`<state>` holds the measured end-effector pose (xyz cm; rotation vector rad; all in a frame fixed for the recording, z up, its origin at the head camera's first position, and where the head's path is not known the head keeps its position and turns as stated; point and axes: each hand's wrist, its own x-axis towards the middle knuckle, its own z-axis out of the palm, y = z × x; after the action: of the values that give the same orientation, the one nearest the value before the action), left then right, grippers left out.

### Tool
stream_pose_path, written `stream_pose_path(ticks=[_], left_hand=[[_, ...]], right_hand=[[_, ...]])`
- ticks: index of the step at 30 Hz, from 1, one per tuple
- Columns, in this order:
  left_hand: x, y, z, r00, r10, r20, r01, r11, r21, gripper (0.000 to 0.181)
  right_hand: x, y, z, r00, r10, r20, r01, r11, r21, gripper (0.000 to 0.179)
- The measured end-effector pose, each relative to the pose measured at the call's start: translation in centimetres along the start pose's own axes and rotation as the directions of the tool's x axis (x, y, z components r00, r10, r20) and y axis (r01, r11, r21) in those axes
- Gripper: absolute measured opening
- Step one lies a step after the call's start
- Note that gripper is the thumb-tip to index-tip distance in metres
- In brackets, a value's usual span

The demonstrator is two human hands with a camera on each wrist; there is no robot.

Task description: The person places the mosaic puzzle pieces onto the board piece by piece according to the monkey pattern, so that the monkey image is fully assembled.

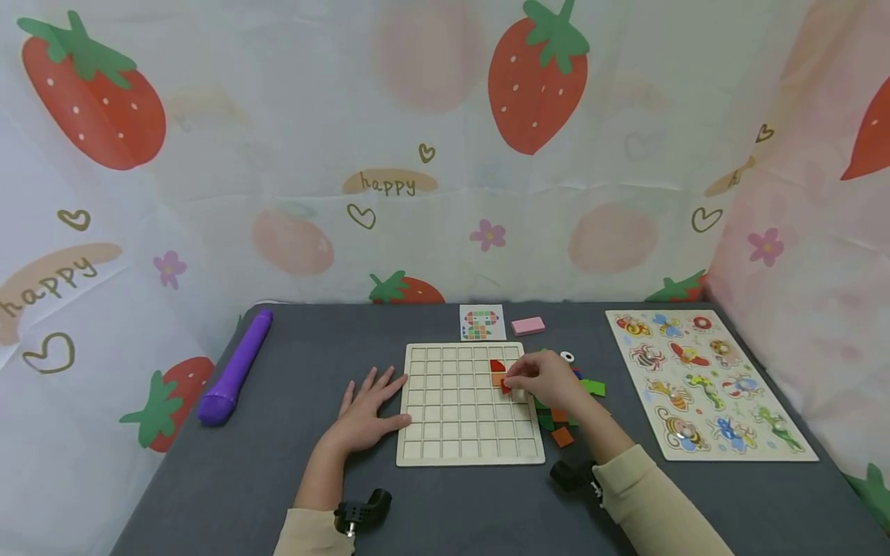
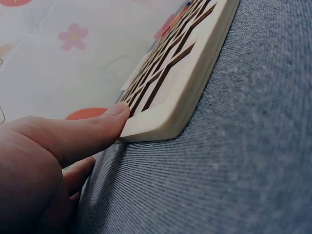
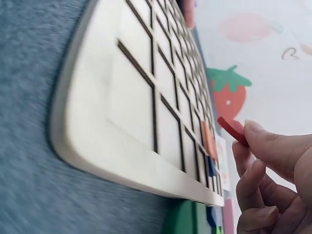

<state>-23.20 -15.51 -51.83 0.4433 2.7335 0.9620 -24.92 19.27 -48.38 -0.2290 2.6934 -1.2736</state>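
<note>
A pale wooden grid board (image 1: 459, 405) lies flat on the table. My left hand (image 1: 365, 417) rests at its left edge with fingers spread; in the left wrist view the thumb (image 2: 92, 134) touches the board's rim. Over the right side of the grid, my right hand (image 1: 549, 378) pinches a small red piece (image 3: 232, 130) between thumb and finger. A red rounded piece (image 1: 497, 364) and an orange square (image 1: 497, 379) sit in cells beside those fingertips. The right wrist view also shows a bit of blue (image 3: 211, 166) near the orange piece.
Loose coloured pieces, among them an orange square (image 1: 562, 437) and a light green one (image 1: 593, 388), lie right of the board. Behind it are a pattern card (image 1: 483, 333) and a pink block (image 1: 528, 326). A purple microphone (image 1: 239, 367) lies left, an insect-picture board (image 1: 709, 386) right.
</note>
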Motion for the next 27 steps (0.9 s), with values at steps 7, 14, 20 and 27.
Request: stream_pose_path(ticks=[7, 14, 20, 27], left_hand=[[0.0, -0.4, 0.2, 1.000, -0.011, 0.008, 0.011, 1.000, 0.012, 0.078], [0.4, -0.5, 0.2, 1.000, 0.014, 0.014, -0.014, 1.000, -0.005, 0.079], [0.4, -0.6, 0.2, 1.000, 0.001, 0.017, -0.001, 1.000, 0.007, 0.079], [0.3, -0.5, 0.2, 1.000, 0.004, 0.010, -0.004, 1.000, 0.010, 0.080]], right_hand=[[0.5, 0.4, 1.3, 1.000, 0.020, 0.015, -0.019, 0.999, -0.033, 0.008], [0.6, 0.2, 1.6, 0.996, 0.084, -0.026, -0.085, 0.993, -0.082, 0.009], [0.7, -0.2, 1.8, 0.999, 0.052, -0.017, -0.053, 0.991, -0.127, 0.012], [0.7, -0.6, 2.2, 0.999, 0.036, -0.026, -0.040, 0.982, -0.185, 0.013]])
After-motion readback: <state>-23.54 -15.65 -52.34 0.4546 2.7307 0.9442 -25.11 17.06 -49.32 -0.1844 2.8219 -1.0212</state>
